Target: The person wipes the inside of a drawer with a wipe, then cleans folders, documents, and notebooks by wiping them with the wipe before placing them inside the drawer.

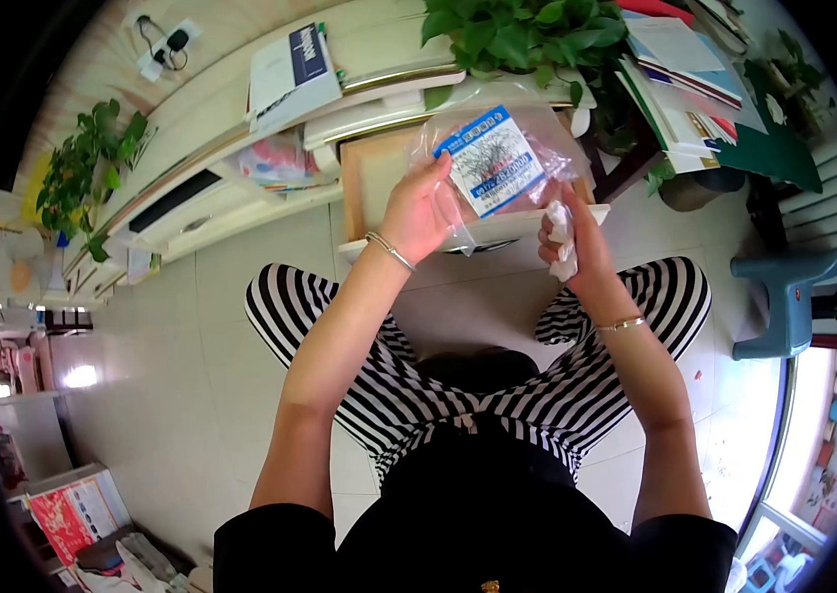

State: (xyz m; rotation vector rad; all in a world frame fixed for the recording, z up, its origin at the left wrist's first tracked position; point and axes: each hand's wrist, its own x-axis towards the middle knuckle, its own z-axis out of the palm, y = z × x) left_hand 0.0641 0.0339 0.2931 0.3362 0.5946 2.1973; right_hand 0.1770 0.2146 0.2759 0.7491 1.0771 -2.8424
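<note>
A clear plastic bag [545, 124] with a blue and white printed card [494, 168] is held up over an open drawer [366, 183]. My left hand [420, 210] grips the bag's left side, its thumb lying against the card's edge. At the lower right corner of the bag is my right hand [588, 242], closed around a crumpled white tissue [563, 240]. Its fingertips also touch the bag there. The bag hides most of the drawer's inside.
Behind the drawer runs a white cabinet [379, 44] bearing a book [295, 74] and a leafy plant [522, 35]. Piled papers [680, 59] stand at the right. A blue stool [779, 301] is on the floor at right. Another plant [92, 173] is at left.
</note>
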